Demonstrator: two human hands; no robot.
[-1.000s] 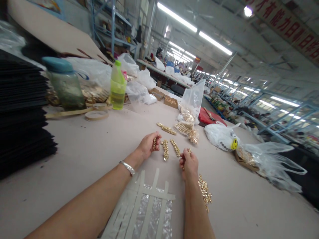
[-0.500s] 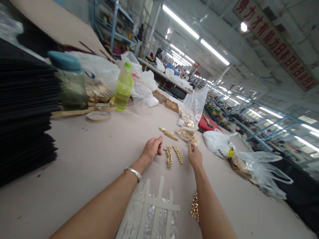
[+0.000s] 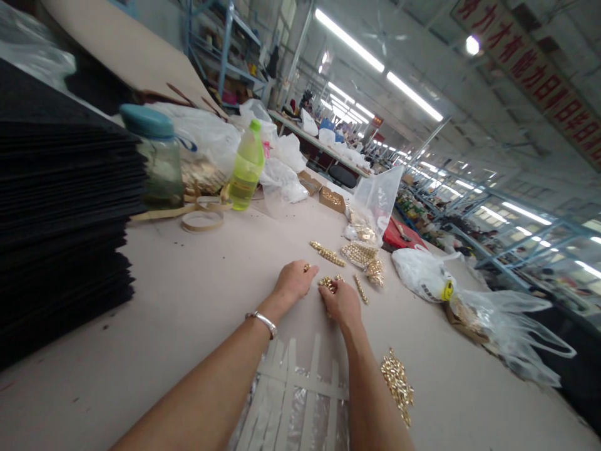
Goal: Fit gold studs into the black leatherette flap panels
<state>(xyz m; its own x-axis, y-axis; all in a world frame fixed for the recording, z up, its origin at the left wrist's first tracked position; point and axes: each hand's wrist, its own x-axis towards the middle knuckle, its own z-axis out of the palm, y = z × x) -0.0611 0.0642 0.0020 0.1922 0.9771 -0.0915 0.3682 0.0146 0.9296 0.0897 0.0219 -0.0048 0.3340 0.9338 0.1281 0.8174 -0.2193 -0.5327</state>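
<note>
My left hand [image 3: 295, 280], with a silver bracelet at the wrist, is closed with a small gold piece showing between its fingers. Just to its right, my right hand [image 3: 344, 302] has its fingers closed on a cluster of gold beads [image 3: 327, 285] at the table surface. Beyond the hands lies a gold bead strip [image 3: 328, 254], and a short strip [image 3: 360, 289] is right of my right hand. A bag of gold beads [image 3: 359, 254] and a gold bead bundle [image 3: 375, 272] lie behind. Loose gold beads [image 3: 397, 383] are spread right of my right forearm.
Pale strips over clear film [image 3: 300, 382] lie between my forearms. At left are a black stack [image 3: 66, 219], a jar [image 3: 159, 169], a tape roll [image 3: 203, 220] and a green bottle [image 3: 246, 169]. Plastic bags [image 3: 420, 272] and a small box [image 3: 332, 199] are farther back and right.
My right hand has moved left from the gold bundle to the bead strips near my left hand and closed on a cluster. The loose beads on the right are now more visible.
</note>
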